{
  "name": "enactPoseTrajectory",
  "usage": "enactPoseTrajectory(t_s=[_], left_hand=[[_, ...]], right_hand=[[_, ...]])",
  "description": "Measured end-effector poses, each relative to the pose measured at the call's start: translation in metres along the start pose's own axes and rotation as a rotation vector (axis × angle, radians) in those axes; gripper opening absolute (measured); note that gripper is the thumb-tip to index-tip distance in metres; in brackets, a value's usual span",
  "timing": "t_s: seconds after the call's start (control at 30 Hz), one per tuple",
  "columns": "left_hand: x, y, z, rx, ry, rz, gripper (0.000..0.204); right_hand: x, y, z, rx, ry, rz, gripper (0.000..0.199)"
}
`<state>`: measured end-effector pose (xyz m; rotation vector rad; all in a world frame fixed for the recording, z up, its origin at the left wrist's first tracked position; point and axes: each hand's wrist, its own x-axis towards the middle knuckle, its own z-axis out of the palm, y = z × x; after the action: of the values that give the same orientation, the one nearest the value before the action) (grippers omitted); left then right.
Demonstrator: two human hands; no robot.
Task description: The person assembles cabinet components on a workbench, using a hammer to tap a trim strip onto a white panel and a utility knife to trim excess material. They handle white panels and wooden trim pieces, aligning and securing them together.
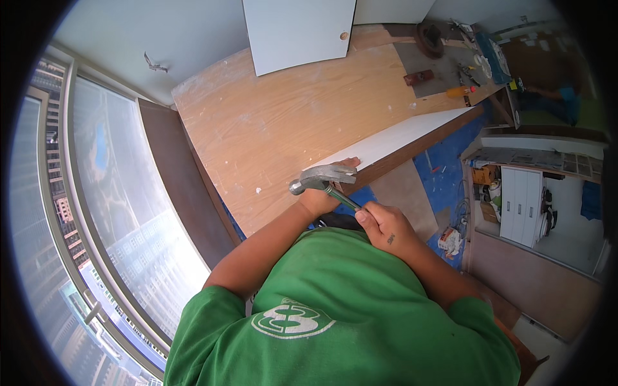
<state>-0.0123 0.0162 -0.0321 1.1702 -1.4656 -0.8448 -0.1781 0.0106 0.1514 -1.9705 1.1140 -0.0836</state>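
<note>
My right hand [388, 226] is closed around the dark green handle of a claw hammer [328, 175]. The metal head is raised in front of my left hand [317, 201] and covers much of it. A long white-faced board [412, 132] with a brown edge lies along the near side of the wooden work surface. My left hand grips this board near its close end, with fingertips showing on the white face beyond the hammer head. Whether anything small is under the hammer head is hidden.
The wooden work surface [277, 122] carries a white panel [299, 32] at its far side. A reddish-brown block [418, 78], an orange bottle [458, 92] and hand tools lie far right. Windows [122, 186] line the left; blue sheeting [444, 170] covers floor at right. Another person is at far right.
</note>
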Motion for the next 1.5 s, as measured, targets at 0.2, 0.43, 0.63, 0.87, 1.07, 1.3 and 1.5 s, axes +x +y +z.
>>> enactPoseTrajectory(t_s=[0.2,0.43,0.63,0.87,1.07,1.3,1.5], left_hand=[[-0.004,0.001,-0.006,0.024,-0.005,-0.112,0.066],[0.002,0.009,-0.01,-0.027,0.053,-0.054,0.068],[0.0,0.012,-0.009,0.022,0.077,-0.033,0.063],[0.003,0.011,-0.006,-0.133,0.03,-0.095,0.074],[-0.001,0.011,0.001,-0.127,0.017,-0.068,0.074],[0.0,0.021,-0.001,-0.11,0.057,-0.035,0.058],[0.0,0.012,-0.002,-0.193,0.049,-0.16,0.046]], right_hand=[[0.01,0.003,0.006,0.08,0.052,0.041,0.041],[0.016,-0.01,0.001,-0.092,0.024,0.132,0.043],[0.02,-0.011,-0.008,-0.107,-0.04,0.199,0.048],[0.029,0.058,-0.072,-0.169,0.202,0.414,0.06],[0.034,0.07,-0.107,-0.134,0.304,0.668,0.055],[0.008,0.047,-0.041,-0.176,0.158,0.245,0.051],[0.043,0.127,-0.159,-0.246,0.437,0.576,0.054]])
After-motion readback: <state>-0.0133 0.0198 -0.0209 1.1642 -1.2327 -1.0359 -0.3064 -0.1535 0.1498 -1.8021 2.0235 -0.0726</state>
